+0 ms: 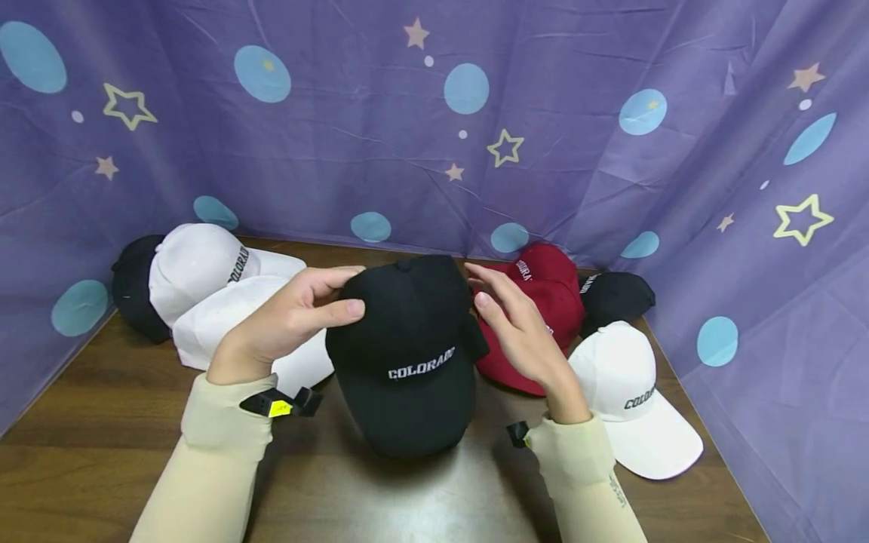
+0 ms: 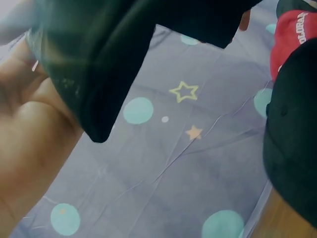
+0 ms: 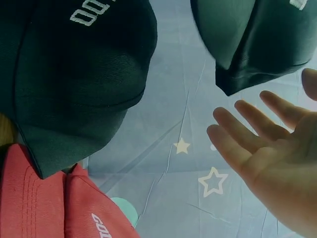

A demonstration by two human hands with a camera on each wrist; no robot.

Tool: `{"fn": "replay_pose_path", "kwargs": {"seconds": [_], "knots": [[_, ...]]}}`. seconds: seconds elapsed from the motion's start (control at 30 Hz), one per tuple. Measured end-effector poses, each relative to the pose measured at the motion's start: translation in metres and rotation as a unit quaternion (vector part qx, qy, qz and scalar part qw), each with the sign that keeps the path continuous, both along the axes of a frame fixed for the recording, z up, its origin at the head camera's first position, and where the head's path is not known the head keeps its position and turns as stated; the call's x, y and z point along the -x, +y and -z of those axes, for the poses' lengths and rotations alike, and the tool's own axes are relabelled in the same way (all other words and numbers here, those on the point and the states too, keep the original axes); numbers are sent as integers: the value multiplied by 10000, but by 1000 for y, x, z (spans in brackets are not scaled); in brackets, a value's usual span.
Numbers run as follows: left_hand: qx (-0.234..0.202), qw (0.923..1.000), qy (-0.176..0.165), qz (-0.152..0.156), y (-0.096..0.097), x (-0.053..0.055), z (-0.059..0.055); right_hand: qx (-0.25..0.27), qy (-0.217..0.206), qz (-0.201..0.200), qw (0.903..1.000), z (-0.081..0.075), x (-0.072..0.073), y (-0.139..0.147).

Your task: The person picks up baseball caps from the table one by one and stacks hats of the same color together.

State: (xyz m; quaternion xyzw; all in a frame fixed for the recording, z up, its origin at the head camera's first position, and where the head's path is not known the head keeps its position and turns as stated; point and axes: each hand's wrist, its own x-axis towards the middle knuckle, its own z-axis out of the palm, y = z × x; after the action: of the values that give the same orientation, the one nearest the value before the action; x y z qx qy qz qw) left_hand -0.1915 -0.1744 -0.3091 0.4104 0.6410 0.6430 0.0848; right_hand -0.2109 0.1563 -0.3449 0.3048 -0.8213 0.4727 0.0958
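Left hand (image 1: pixel 285 320) gripping black cap (image 1: pixel 407 354), right hand (image 1: pixel 523 332) open beside it

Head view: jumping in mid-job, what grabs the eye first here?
The black cap at the table's centre, white lettering on its front, with the left hand pinching its crown and the right hand open beside it. Next come the white caps stacked at the left and the red cap behind the right hand. All sits before a purple backdrop with stars and blue dots.
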Motion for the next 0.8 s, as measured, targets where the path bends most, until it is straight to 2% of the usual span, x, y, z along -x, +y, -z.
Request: {"fn": "replay_pose_path", "kwargs": {"seconds": [0.13, 0.23, 0.33, 0.6, 0.7, 0.8], "knots": [[82, 9990, 1, 430, 5, 0, 3, 97, -261, -280, 9992, 0, -1, 3], [190, 9981, 41, 580, 8, 2, 7, 179, -523, -571, 9968, -1, -2, 6], [355, 9974, 67, 616, 10, 4, 11, 309, -695, -924, 9928, -1, -2, 10], [664, 9949, -77, 758, 12, 12, 18, 647, -802, -1622, 9814, 2, -2, 15], [772, 9938, -183, 777, 10, 14, 20, 693, -904, -1711, 9786, 3, -1, 14], [939, 9923, -410, 694, 9, 16, 23, 650, -997, -1559, 9806, 4, 2, 13]]}}
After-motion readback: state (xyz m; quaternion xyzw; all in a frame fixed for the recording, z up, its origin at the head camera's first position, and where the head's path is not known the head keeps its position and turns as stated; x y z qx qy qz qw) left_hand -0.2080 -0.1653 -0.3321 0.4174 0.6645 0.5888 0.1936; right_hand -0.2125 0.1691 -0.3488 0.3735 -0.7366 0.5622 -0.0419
